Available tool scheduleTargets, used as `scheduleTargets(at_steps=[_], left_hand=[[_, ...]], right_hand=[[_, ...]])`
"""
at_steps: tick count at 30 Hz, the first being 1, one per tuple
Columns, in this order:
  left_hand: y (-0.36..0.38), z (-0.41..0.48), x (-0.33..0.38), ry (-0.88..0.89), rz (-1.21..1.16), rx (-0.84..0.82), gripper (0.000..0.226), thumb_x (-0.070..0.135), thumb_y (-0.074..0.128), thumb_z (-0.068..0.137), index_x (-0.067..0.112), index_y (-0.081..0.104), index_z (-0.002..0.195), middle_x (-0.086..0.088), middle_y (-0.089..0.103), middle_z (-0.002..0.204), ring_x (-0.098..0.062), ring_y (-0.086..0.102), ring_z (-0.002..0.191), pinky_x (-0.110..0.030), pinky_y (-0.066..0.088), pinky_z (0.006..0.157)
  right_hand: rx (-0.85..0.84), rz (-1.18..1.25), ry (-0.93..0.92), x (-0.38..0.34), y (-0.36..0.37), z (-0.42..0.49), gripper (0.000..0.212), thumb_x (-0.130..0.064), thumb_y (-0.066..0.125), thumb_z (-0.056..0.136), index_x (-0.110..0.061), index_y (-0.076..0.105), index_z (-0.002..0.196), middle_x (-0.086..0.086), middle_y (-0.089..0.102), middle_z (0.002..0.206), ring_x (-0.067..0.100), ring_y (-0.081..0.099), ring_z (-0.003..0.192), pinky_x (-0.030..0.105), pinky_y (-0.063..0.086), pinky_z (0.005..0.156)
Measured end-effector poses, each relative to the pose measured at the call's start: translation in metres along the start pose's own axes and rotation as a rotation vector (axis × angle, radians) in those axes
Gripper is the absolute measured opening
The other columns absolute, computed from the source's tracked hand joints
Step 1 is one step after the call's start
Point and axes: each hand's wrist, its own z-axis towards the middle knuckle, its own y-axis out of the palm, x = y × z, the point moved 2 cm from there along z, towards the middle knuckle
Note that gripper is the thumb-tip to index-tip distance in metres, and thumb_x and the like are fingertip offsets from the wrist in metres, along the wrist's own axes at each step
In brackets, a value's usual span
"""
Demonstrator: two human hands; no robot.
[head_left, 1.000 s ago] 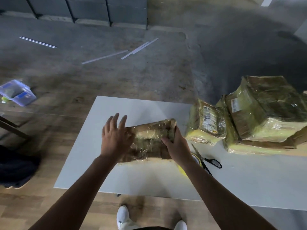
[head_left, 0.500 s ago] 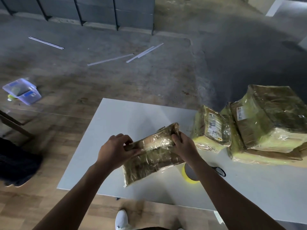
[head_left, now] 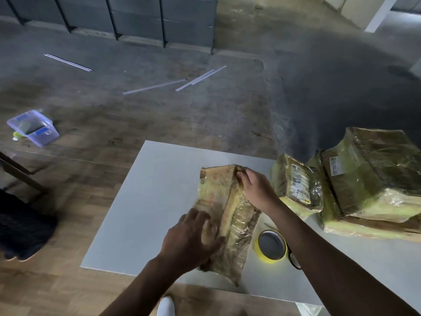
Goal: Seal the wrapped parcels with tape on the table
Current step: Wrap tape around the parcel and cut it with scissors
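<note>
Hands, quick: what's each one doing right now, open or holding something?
Left hand: open, fingers spread flat on the parcel.
Right hand: fingers curled, gripping the parcel's far end.

Under the spread fingers of the left hand (head_left: 189,242), the parcel (head_left: 227,213) is brown paper or card beneath clear plastic film, glossy and crinkled, with a yellowish sheen. Where the fingertips of the right hand (head_left: 256,190) pinch it, the film bunches into rough wrinkles. Just right of the left fingers lies a tape roll (head_left: 271,247), its yellow band smooth and slightly shiny (the inside looks dull grey). The table (head_left: 148,201), left of all the fingers, is white, smooth and matt. Right of the right fingers, a smaller wrapped parcel (head_left: 296,183) and a larger wrapped parcel (head_left: 373,176) show the same shiny creased film over brown card, each with a paper label. The floor (head_left: 68,201) has matt wood-grain planks.
</note>
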Motion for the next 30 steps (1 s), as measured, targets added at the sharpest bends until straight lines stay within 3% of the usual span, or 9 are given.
scheduleTargets(at_steps=[3,6,10,12,14,18,22,26,30], left_hand=[[0.002,0.01,0.012,-0.064,-0.075,-0.165,0.102,0.081,0.038,0.067,0.02,0.024,0.147,0.001,0.032,0.147,-0.02,0.041,0.13,-0.035,0.044,0.099],[0.004,0.024,0.022,-0.172,-0.125,-0.229,0.102,0.07,0.05,0.081,0.014,0.002,0.153,-0.004,0.017,0.159,-0.026,0.031,0.14,-0.04,0.036,0.109],[-0.002,0.032,0.014,-0.167,-0.008,-0.119,0.067,0.044,0.042,0.098,0.015,0.013,0.15,-0.009,0.057,0.129,-0.026,0.058,0.109,-0.036,0.046,0.079],[-0.004,0.03,0.007,-0.165,0.0,-0.104,0.062,0.044,0.038,0.099,0.019,0.015,0.151,-0.005,0.061,0.123,-0.025,0.059,0.106,-0.033,0.045,0.077],[-0.002,0.026,-0.002,-0.167,-0.055,-0.076,0.059,0.045,0.037,0.099,0.022,0.018,0.15,-0.003,0.064,0.116,-0.024,0.062,0.1,-0.033,0.047,0.078],[0.008,0.022,-0.026,-0.211,-0.284,-0.078,0.053,0.054,0.035,0.093,0.024,0.038,0.136,0.002,0.067,0.086,-0.017,0.063,0.075,-0.038,0.054,0.071],[0.006,0.017,-0.033,-0.199,-0.46,-0.088,0.026,0.041,0.045,0.097,0.02,0.049,0.114,0.008,0.055,0.065,-0.007,0.052,0.056,-0.026,0.039,0.054],[0.008,0.013,-0.038,-0.202,-0.603,-0.155,0.01,0.033,0.049,0.098,0.024,0.049,0.095,0.009,0.054,0.063,-0.003,0.049,0.05,-0.024,0.038,0.053],[0.005,0.015,-0.039,-0.178,-0.669,-0.204,0.015,0.036,0.049,0.098,0.023,0.05,0.105,0.009,0.061,0.074,-0.001,0.056,0.058,-0.023,0.046,0.057]], right_hand=[[0.004,-0.004,-0.048,-0.008,0.003,0.001,0.023,-0.019,0.046,0.1,-0.004,0.057,0.087,0.006,0.058,0.071,0.02,0.052,0.06,0.032,0.036,0.057],[0.016,-0.047,-0.109,-0.019,0.007,0.002,0.026,-0.022,0.05,0.099,-0.004,0.053,0.08,0.001,0.049,0.06,0.013,0.039,0.049,0.031,0.028,0.052],[-0.077,-0.013,-0.128,-0.023,0.004,0.011,0.021,-0.031,0.053,0.097,-0.012,0.061,0.094,-0.006,0.061,0.074,0.006,0.055,0.065,0.023,0.041,0.061],[-0.087,-0.015,-0.113,-0.02,-0.001,0.014,0.03,-0.04,0.058,0.093,-0.017,0.065,0.112,-0.007,0.066,0.105,0.005,0.061,0.096,0.023,0.047,0.083],[-0.069,-0.034,-0.105,-0.014,-0.005,0.01,0.041,-0.04,0.065,0.088,-0.015,0.063,0.12,-0.003,0.062,0.118,0.008,0.057,0.11,0.024,0.045,0.094],[-0.014,0.031,0.096,0.002,0.003,-0.007,0.054,-0.045,0.067,0.085,-0.024,0.051,0.132,-0.003,0.056,0.122,0.011,0.055,0.111,0.027,0.044,0.096],[0.005,0.364,0.234,0.0,0.024,-0.019,0.047,-0.037,0.06,0.092,-0.029,0.043,0.136,-0.001,0.059,0.122,0.012,0.058,0.11,0.031,0.047,0.097],[0.081,0.301,0.261,-0.003,0.036,-0.02,0.033,-0.025,0.057,0.095,-0.019,0.053,0.127,0.003,0.064,0.116,0.018,0.061,0.107,0.035,0.049,0.096],[0.15,0.29,0.282,-0.009,0.033,-0.017,0.032,-0.019,0.057,0.095,-0.013,0.055,0.127,0.002,0.064,0.107,0.017,0.062,0.098,0.024,0.047,0.083]])
